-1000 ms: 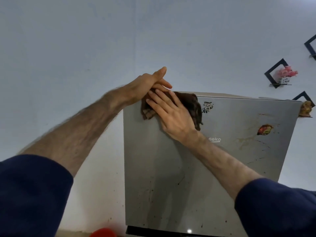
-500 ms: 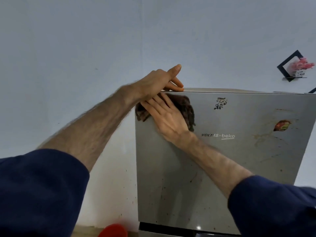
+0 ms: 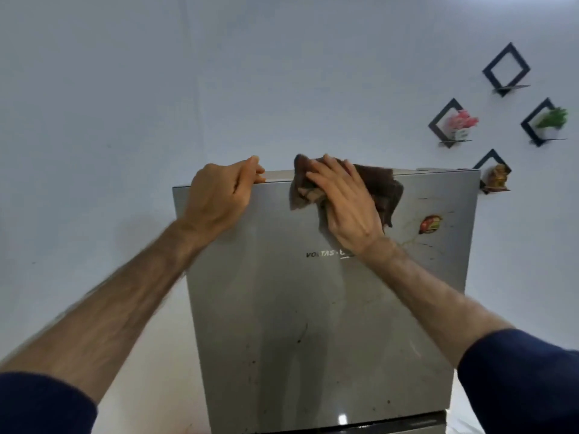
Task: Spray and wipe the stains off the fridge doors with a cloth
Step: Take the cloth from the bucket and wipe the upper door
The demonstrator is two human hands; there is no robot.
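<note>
Brown cloth (image 3: pixel 380 191) pressed flat against the upper fridge door (image 3: pixel 313 308), just below its top edge, right of centre. The right hand (image 3: pixel 344 205) lies over it with fingers extended, pressing rather than gripping; the left hand (image 3: pixel 219 195) hooks curled fingers over the door's top left edge. Yellowish streaks (image 3: pixel 407 236) and a round magnet (image 3: pixel 430 224) lie just right of the cloth; dark specks dot the lower door. Likely risks: a rightward stroke could dislodge the magnet, and flat pressure may let the cloth slip or bunch.
</note>
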